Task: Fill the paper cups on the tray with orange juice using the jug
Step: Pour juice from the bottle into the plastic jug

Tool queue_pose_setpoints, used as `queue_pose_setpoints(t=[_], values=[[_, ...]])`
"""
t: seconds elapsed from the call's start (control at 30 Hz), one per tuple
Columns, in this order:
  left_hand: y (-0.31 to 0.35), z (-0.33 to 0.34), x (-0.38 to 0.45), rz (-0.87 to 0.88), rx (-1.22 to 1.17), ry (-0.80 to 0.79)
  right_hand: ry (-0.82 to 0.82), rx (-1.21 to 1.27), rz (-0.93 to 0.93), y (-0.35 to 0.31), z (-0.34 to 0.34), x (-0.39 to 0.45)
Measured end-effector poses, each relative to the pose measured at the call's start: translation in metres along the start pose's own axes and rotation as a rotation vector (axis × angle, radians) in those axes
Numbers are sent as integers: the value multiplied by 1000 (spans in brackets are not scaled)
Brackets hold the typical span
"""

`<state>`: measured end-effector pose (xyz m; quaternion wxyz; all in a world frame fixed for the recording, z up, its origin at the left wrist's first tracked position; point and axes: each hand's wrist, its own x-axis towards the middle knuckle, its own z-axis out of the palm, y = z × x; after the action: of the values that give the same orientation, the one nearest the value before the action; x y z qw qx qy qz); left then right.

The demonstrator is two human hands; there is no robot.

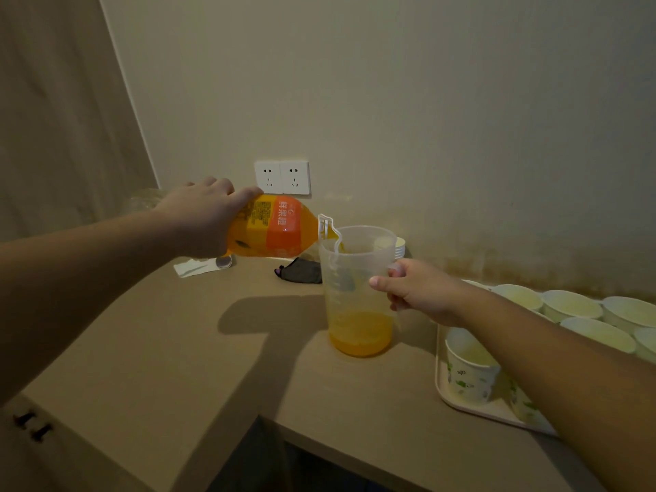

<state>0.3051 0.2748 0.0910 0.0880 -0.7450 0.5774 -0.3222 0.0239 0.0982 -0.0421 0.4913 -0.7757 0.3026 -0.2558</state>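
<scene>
While the translucent plastic measuring jug (358, 289) stands on the beige wooden table (213, 367), it holds only a shallow layer of orange juice at its bottom, so I judge it is light for now and will get heavier as it fills. Its wall looks thin and a little flexible, so the handle side seems the safest place to hold it.

The right hand (415, 291) is closed around that side of the jug, thumb in front, with the forearm reaching in from the lower right. The left hand (202, 214) is wrapped around the base of the orange plastic juice bottle (273, 227), which is tipped almost level with its neck at the jug's rim. The bottle may be smooth and slippery.

The white paper cups (472, 371) wait on the pale tray (461, 408) to the right, apparently not filled yet.
</scene>
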Motion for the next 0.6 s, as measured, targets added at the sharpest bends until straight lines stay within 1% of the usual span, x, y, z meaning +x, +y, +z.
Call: queue_pose_setpoints(t=[0.6], values=[[0, 1, 1, -3, -7, -6, 6, -4, 1, 0, 0, 1]])
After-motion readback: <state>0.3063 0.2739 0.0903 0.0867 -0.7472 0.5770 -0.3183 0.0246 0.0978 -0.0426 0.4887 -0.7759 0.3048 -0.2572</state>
